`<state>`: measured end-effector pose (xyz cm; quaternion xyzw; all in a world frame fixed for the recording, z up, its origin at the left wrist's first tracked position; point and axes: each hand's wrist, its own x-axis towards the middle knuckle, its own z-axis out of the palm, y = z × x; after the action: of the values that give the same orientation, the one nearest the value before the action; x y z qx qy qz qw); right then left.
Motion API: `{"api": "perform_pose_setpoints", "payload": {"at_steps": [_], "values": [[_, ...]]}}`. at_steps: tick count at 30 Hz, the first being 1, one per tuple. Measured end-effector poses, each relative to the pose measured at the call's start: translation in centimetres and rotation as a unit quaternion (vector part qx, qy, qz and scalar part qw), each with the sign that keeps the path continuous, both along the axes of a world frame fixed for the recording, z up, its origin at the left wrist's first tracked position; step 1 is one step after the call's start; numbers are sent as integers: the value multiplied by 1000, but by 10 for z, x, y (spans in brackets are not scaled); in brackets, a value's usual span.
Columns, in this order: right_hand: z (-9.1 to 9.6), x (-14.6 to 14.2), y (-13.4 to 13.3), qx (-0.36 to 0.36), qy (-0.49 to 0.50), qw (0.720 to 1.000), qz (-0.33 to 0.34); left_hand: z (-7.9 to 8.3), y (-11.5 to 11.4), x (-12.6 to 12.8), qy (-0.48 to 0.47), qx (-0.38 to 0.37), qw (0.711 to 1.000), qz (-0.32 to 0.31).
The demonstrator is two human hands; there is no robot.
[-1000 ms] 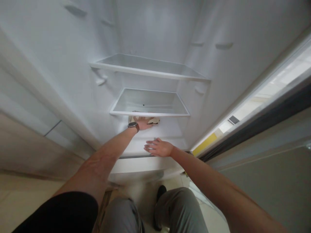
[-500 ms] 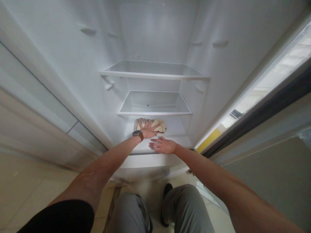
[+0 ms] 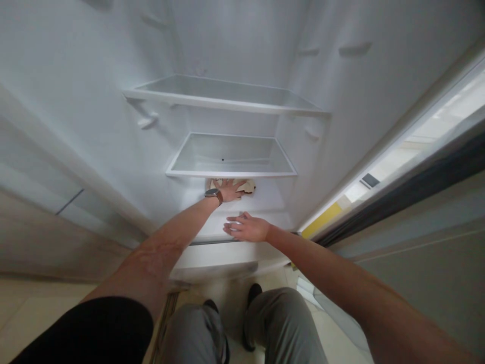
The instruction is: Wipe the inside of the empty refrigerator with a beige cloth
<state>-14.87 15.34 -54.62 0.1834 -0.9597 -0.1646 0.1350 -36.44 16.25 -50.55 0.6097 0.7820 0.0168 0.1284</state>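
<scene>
No text, brand or number is readable; the yellow sticker (image 3: 320, 221) and small grey label (image 3: 369, 180) on the refrigerator door (image 3: 409, 146) are illegible.

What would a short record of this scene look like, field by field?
place: inside an open fridge
left hand: flat on a beige cloth, fingers spread
cloth position: on the fridge floor, under the lower shelf
right hand: open, palm down on the front ledge
left wrist: watch
upper shelf: glass, white rim
</scene>
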Motion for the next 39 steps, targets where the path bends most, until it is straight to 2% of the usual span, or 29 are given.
{"api": "perform_pose_setpoints", "payload": {"at_steps": [4, 8, 12, 16, 20, 26, 29, 34, 39], "values": [[1, 0, -2, 14, 4, 1000, -12, 0, 20, -5, -9, 0, 1000, -11], [3, -2, -3, 22, 1, 1000, -21, -4, 39, -10, -8, 40, 998, -48], [1, -4, -2, 21, -1, 1000, -16, -7, 47, -11, -6, 52, 998, -46], [-1, -3, -1, 28, 14, 999, -5, -6, 41, -4, -2, 43, 999, -30], [-1, -3, 0, 37, 25, 999, 4, -4, 23, 14, 8, 12, 1000, -9], [0, -1, 0, 38, 29, 999, 19, -5, -7, 56, 7, -17, 999, -33], [1, -1, 0, 30, 13, 999, 16, -5, -14, 67, -9, -27, 999, -43], [-3, -4, 1, 20, -2, 1000, 6, -2, -9, 64, -19, -36, 998, -41], [-7, -6, 1, 3, -6, 1000, -4, -3, 17, 55, -1, 9, 1000, -28]]}}
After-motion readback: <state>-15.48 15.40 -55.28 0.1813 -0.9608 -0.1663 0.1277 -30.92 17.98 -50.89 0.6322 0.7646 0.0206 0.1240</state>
